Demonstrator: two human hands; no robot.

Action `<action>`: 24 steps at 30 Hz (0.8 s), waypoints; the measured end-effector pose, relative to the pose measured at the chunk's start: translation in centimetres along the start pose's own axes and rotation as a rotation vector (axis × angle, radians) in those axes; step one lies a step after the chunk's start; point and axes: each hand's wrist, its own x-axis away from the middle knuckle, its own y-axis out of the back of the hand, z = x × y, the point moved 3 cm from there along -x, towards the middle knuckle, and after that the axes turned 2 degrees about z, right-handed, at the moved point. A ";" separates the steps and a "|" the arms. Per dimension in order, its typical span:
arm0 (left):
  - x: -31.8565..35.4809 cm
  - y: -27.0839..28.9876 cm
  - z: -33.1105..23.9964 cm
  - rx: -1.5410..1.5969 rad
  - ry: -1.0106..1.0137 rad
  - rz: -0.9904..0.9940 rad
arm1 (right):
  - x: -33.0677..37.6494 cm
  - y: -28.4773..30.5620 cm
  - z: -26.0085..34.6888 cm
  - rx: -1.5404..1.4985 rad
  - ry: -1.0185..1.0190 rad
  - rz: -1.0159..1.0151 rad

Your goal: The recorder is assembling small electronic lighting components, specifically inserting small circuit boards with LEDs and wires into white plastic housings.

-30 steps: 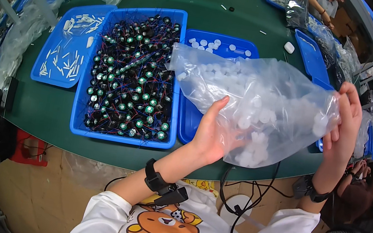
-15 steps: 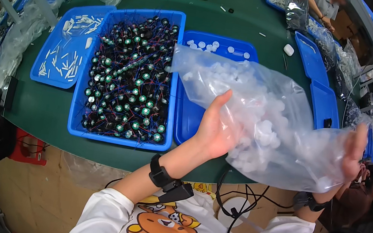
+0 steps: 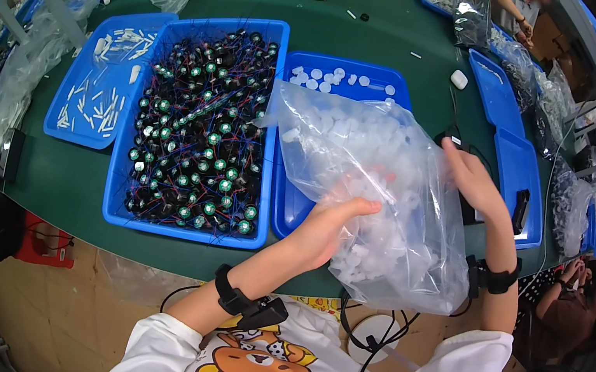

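Observation:
A clear plastic bag point(image 3: 415, 237) full of small white translucent round caps is tilted over a blue tray point(image 3: 286, 200). My left hand point(image 3: 326, 230) grips the bag from its near left side, thumb on top and fingers partly hidden beneath the plastic. At the bag's right side my right hand point(image 3: 476, 180) has its fingers stretched out, resting against or very near the plastic; I cannot tell whether they touch. Several loose white caps point(image 3: 325, 86) lie at the far end of that tray.
A deep blue bin point(image 3: 115, 179) of small black round parts with red and blue wires stands left of the bag. Beyond it lies a blue tray point(image 3: 59, 103) with white strips. Right are more blue trays point(image 3: 511, 159) and a white case point(image 3: 458, 79). Other people sit around the table.
My right hand has moved left and away from the bag's right end, its fingers now straight. The bag has swung more upright and its right end has dropped. My left hand has shifted slightly left.

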 end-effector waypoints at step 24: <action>2.8 2.4 0.8 0.258 0.092 -0.166 | -0.8 -3.2 0.1 -0.738 0.275 0.060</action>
